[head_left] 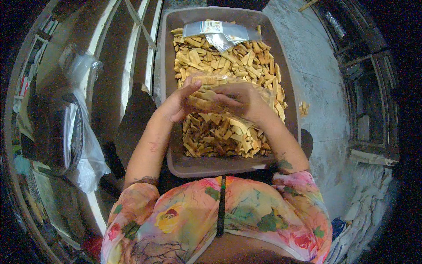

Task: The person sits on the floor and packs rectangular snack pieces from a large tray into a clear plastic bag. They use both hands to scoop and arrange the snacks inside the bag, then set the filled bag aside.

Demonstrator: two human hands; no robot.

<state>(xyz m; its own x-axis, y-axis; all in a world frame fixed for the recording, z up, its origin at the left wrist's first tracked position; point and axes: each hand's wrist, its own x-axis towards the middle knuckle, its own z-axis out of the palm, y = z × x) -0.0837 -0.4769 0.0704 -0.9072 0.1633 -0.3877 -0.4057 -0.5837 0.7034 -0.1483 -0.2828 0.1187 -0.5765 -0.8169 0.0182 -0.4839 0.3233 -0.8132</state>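
Two bare hands on one clear plastic bag (203, 104) packed with yellow-brown stick-like pieces. Bag lies sideways, held above the middle of the brown plastic tub (211, 166), over the loose pieces (198, 61) of the same kind.

Left hand (181, 102): at the bag's left end, thumb up along the near top, palm against the end. Grip is closed around that end, bag in it. Right hand (244, 99): laid over the right half of the bag, back of hand up, fingers pointing left across it. Grip is on the bag too; fingertips partly blurred, so can't tell how tight. Can't tell which end of the bag has the mouth.

Tub: loose pieces spread over most of the bottom, far half brightly lit, near-left part in the shade of the arms. At the far end, flat clear pouches (195, 30) lie on top of the pieces, overlapping, one with a small coloured print.

Around: a few stray pieces (304, 108) on the grey floor (321, 79), just right of the tub. Off to the left, a crumpled clear plastic sheet (91, 149) near pale bars (128, 57). Both forearms reach in from the near side, over the tub's near half; floral sleeves (136, 204) at the elbows.
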